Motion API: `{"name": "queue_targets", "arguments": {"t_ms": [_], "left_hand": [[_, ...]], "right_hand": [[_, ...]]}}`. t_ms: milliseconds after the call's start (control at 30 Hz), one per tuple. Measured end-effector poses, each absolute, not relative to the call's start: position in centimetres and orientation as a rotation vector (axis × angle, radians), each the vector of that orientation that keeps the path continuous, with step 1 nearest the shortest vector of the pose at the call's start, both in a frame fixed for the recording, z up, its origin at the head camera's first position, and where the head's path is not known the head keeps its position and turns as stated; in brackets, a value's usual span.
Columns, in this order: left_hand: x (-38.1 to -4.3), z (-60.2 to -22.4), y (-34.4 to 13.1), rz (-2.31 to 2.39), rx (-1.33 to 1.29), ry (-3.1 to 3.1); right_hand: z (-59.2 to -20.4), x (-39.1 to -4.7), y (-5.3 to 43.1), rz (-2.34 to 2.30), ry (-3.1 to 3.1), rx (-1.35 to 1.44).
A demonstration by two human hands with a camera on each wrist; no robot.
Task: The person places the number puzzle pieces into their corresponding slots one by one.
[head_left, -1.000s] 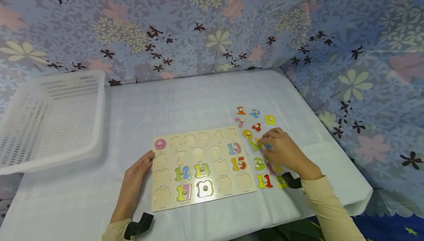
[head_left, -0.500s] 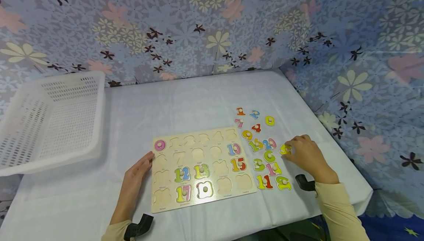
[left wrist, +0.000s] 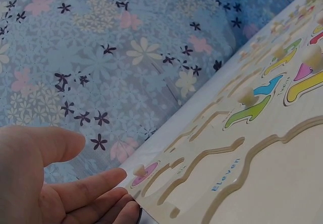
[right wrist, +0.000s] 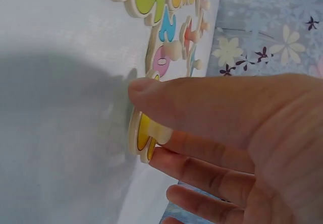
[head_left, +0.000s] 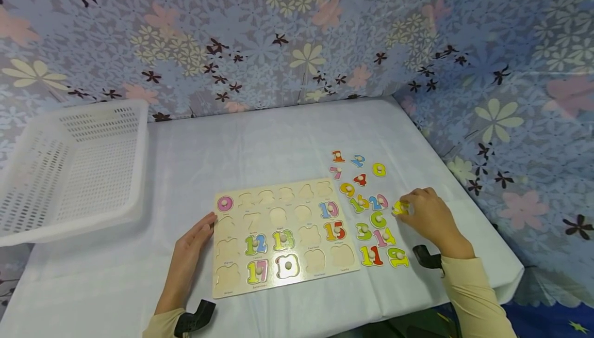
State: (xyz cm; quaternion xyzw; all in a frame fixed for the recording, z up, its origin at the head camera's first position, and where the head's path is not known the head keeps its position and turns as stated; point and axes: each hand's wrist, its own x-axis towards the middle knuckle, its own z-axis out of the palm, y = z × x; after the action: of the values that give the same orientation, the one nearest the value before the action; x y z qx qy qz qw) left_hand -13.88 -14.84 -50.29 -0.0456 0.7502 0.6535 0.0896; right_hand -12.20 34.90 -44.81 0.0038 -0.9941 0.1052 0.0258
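A wooden number puzzle board point(head_left: 297, 286) lies on the table, with several pieces such as 12 point(head_left: 256, 244), 13 point(head_left: 283, 239) and 17 point(head_left: 257, 271) in its recesses. My left hand point(head_left: 192, 245) rests at the board's left edge, fingers extended; the left wrist view shows the fingertips beside the pink zero point(left wrist: 146, 174). To the right of the loose pieces, my right hand point(head_left: 429, 219) pinches a yellow number piece point(right wrist: 144, 133) between thumb and fingers, low over the cloth. The fingers partly cover its digit. A wooden knob point(right wrist: 160, 132) sticks out from its face.
Loose knobbed number pieces, among them 20 point(head_left: 378, 202), 6 point(head_left: 378, 219), 11 point(head_left: 371, 256) and 19 point(head_left: 397, 257), lie right of the board. A white plastic basket point(head_left: 139, 173) stands at the left. Floral fabric point(head_left: 260, 44) hangs behind the white-covered table.
My right hand has moved right, away from beside the 16 and 20, and the yellow piece now shows in its fingers apart from the others. My left hand has stayed at the board.
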Motion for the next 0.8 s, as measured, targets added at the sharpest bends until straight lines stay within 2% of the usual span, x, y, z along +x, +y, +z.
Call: {"name": "queue_targets", "arguments": {"t_ms": [333,800], "left_hand": [[-13.8,-49.9,-14.9,1.946,-0.139,2.210],[-13.8,-50.1,-15.1,1.937,-0.125,2.241]], "right_hand": [[-43.6,-14.9,32.3,0.389,-3.026,0.242],[-44.0,-21.4,23.8,0.501,-2.957,0.774]]}}
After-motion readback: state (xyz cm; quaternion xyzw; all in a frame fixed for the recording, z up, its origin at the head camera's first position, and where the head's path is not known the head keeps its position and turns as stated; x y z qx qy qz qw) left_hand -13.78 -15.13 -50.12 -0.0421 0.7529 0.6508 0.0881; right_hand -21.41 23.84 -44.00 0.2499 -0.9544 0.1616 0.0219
